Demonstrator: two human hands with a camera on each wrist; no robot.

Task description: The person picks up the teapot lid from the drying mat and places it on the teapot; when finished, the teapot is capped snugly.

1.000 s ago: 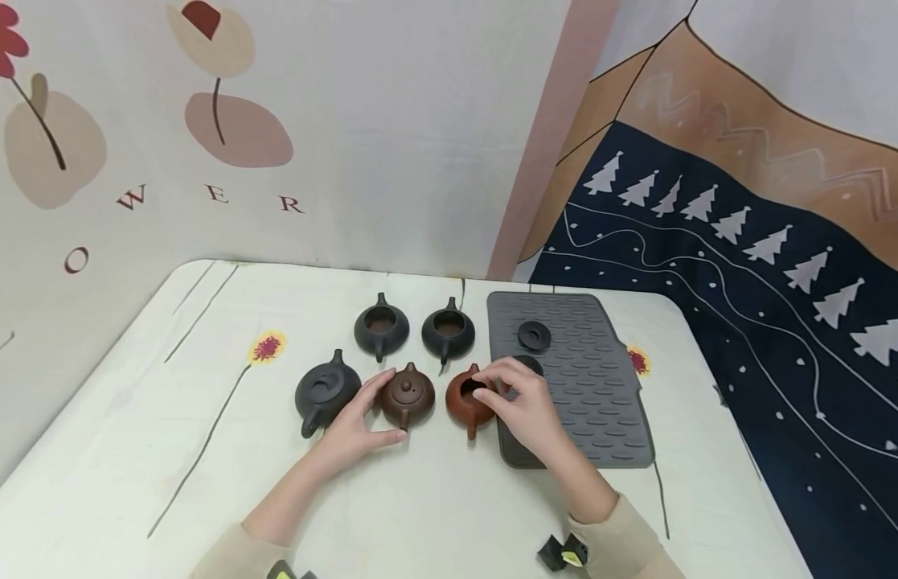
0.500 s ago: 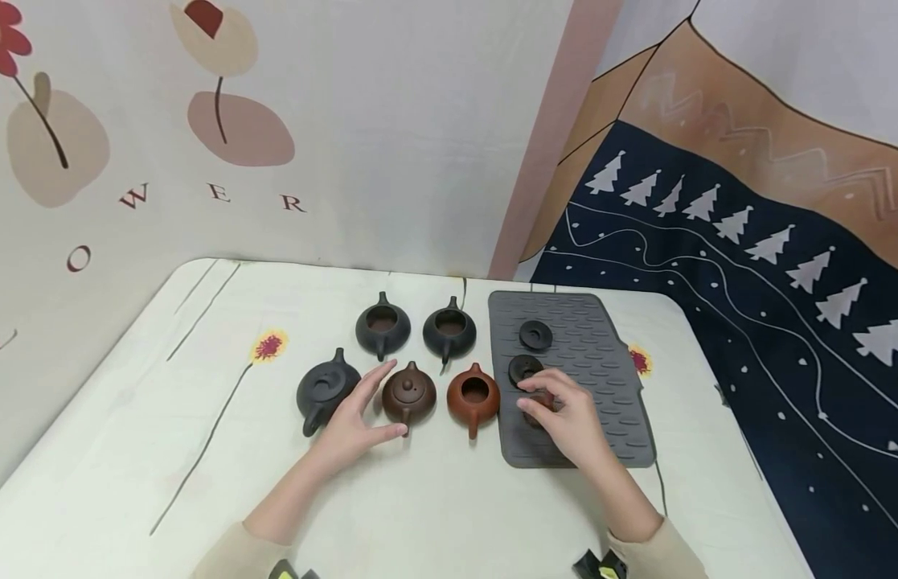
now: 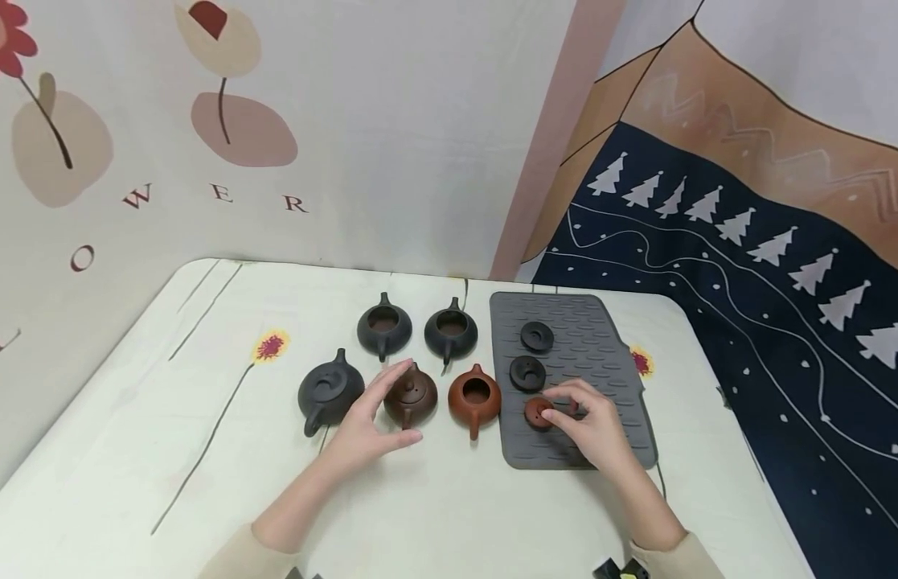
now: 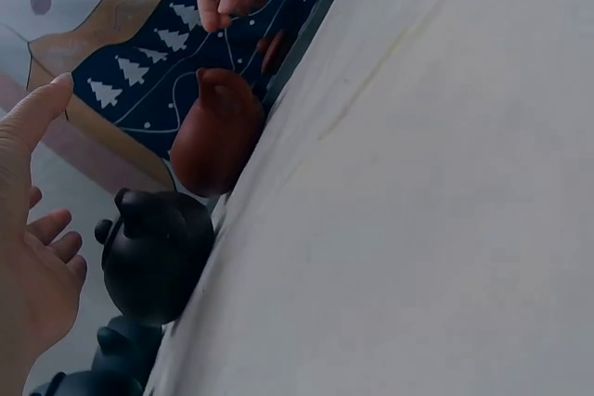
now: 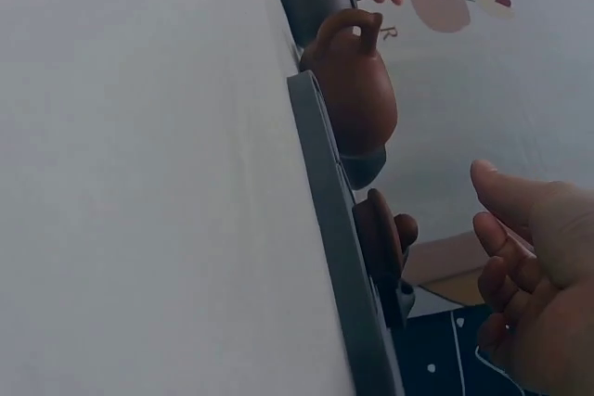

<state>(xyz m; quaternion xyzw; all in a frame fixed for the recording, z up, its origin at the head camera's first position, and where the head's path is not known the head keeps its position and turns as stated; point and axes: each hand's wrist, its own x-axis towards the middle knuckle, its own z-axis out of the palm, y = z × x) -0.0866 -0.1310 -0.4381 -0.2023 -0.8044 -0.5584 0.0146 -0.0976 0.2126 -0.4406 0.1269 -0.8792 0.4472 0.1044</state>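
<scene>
My right hand (image 3: 593,422) is over the grey mat, beside a reddish-brown teapot lid (image 3: 538,413) lying there knob up. In the right wrist view a gap shows between the half-bent fingers and that lid (image 5: 379,238). The reddish-brown teapot (image 3: 485,412) stands without a lid just left of the mat. My left hand (image 3: 362,426), fingers extended and thumb apart, hovers by the dark brown teapot (image 3: 417,400), which wears its lid. In the left wrist view the hand (image 4: 37,266) is clear of this teapot (image 4: 158,261) and holds nothing.
Two black lids, one (image 3: 537,337) behind the other (image 3: 527,374), lie on the grey ridged mat (image 3: 600,346). Two lidless black teapots (image 3: 384,342) (image 3: 451,346) stand at the back. A lidded dark grey teapot (image 3: 330,394) is left of my left hand.
My right hand has carried the reddish-brown lid from its teapot rightward, set it on the mat and let go. My left hand has shifted slightly, its fingers now overlapping the brown teapot.
</scene>
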